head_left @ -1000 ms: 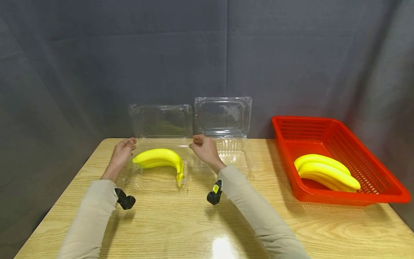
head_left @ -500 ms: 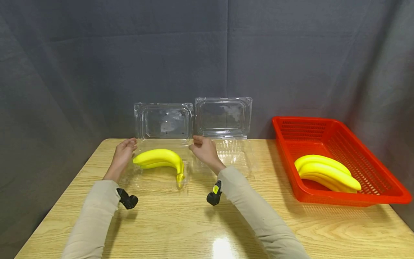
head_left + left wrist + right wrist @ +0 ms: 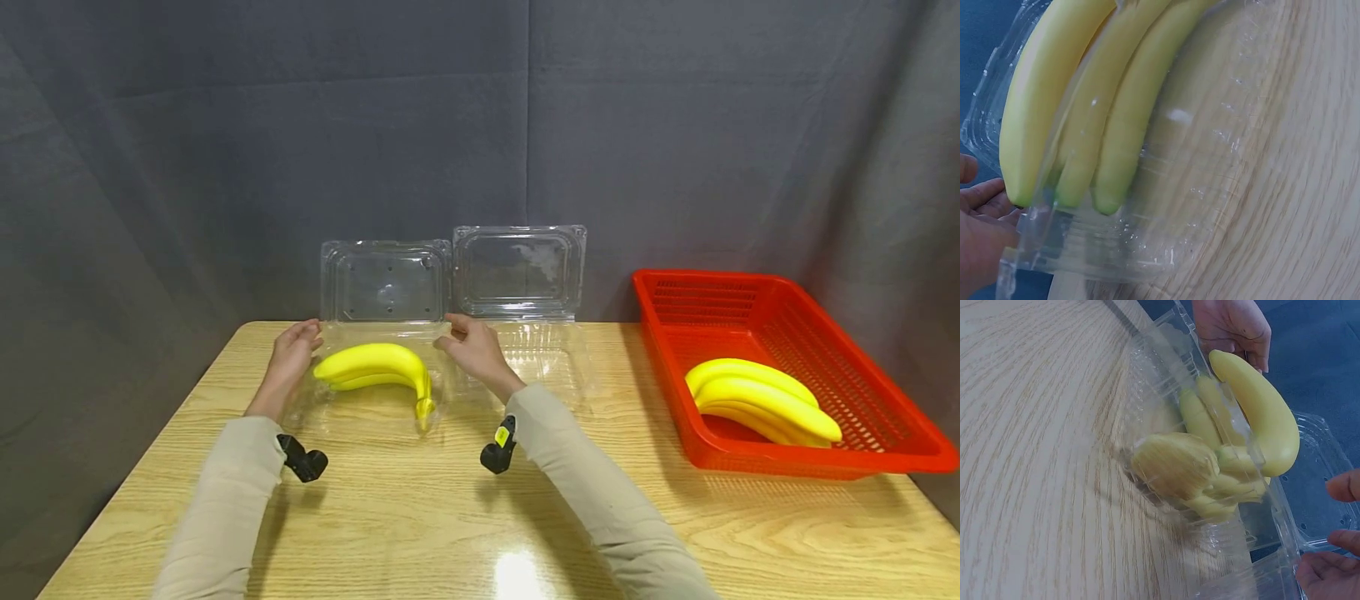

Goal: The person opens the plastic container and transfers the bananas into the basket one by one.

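A clear plastic clamshell box (image 3: 322,417) stands opened on the table, its lid (image 3: 386,283) raised at the back. In its base lies a bunch of bananas (image 3: 378,362), stem towards the front right. At the box's back left corner is my left hand (image 3: 291,354), its fingers against the side by the banana tips (image 3: 1019,203). My right hand (image 3: 476,348) is at the back right corner, with fingertips (image 3: 1310,569) at the rim and the thumb apart from them. Neither hand touches the bananas.
A second clear clamshell box (image 3: 585,367), its lid (image 3: 517,271) up, adjoins on the right. Farther right, a red plastic basket (image 3: 667,400) holds another banana bunch (image 3: 761,400). A grey curtain (image 3: 675,125) hangs behind the wooden table (image 3: 405,517).
The left box and its bananas have shifted slightly right together with my left hand. Its lid has moved right and turned a little. My right hand has hardly moved.
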Demonstrator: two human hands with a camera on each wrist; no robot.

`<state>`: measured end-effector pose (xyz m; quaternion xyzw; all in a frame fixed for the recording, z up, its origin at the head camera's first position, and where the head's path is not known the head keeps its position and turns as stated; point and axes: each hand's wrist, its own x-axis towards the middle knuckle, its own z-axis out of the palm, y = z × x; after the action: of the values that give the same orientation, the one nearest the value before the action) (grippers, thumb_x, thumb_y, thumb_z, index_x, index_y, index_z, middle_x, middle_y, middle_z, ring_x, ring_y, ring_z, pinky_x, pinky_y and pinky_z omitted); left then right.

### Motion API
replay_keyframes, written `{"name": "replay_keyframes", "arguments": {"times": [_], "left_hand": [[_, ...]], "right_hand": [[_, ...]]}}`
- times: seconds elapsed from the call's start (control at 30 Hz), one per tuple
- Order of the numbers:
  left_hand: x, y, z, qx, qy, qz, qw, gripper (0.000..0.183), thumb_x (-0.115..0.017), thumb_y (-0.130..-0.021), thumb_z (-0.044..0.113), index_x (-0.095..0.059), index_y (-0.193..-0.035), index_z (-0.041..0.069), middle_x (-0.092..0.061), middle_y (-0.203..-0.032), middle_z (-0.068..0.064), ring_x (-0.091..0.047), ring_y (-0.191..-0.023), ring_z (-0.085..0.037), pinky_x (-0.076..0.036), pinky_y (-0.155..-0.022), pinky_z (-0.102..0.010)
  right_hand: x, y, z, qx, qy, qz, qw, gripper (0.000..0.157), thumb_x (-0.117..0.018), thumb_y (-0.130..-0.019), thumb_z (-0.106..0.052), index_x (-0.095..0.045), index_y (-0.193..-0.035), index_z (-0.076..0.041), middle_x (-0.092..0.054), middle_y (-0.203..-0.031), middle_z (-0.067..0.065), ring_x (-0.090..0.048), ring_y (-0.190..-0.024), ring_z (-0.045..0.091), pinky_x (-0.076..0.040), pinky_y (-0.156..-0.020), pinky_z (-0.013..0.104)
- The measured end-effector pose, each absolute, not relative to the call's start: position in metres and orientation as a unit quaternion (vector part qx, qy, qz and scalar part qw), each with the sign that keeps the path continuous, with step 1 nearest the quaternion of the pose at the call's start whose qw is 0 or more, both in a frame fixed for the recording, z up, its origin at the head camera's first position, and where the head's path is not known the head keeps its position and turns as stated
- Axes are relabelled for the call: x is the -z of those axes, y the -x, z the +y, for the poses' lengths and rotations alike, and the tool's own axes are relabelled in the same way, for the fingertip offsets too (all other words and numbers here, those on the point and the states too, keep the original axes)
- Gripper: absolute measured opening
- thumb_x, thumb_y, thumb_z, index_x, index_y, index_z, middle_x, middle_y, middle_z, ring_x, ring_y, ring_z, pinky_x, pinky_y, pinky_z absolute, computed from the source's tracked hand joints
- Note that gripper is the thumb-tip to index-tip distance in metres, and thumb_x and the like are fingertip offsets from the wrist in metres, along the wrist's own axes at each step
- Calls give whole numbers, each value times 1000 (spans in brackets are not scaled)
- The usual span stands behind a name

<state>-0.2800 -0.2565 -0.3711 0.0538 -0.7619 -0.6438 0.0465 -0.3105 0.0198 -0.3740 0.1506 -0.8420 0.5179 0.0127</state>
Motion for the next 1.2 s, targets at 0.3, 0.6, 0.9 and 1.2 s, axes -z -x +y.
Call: {"name": "replay_keyframes", "arguments": {"times": [0.3,0.6,0.9,1.2], "left_hand": [[373,280,-254,645,-58,-760,51,52,-25,-108,21,-16,-152,-4,-17,-157,-22,-19,-142,-36,-23,-112,-47],[372,280,-255,640,-45,-766,43,53,-25,-108,22,-12,-152,-4,-15,-156,-23,-18,-142,-38,-22,-112,-49],[371,279,-256,630,-50,-774,43,54,-27,-108,24,-14,-153,-4,-15,-157,-23,-17,-143,-38,-22,-112,-49],[370,278,-260,631,-44,-772,65,54,-28,-107,23,-16,-152,-4,-21,-154,-25,-20,-141,-39,-23,-111,-51]], "right_hand": [[376,312,21,-531,-149,-834,-3,57,-66,-89,-20,-49,-142,-6,-50,-141,13,-49,-127,29,-41,-102,41],[378,313,20,-537,-146,-831,1,56,-66,-89,-19,-50,-141,-6,-48,-143,14,-48,-128,29,-41,-102,40],[376,312,21,-532,-145,-834,3,54,-65,-90,-19,-50,-141,-6,-48,-142,15,-48,-128,29,-42,-102,40],[373,311,21,-535,-142,-832,19,51,-64,-89,-16,-53,-138,-5,-50,-140,16,-50,-125,33,-43,-100,41]]}}
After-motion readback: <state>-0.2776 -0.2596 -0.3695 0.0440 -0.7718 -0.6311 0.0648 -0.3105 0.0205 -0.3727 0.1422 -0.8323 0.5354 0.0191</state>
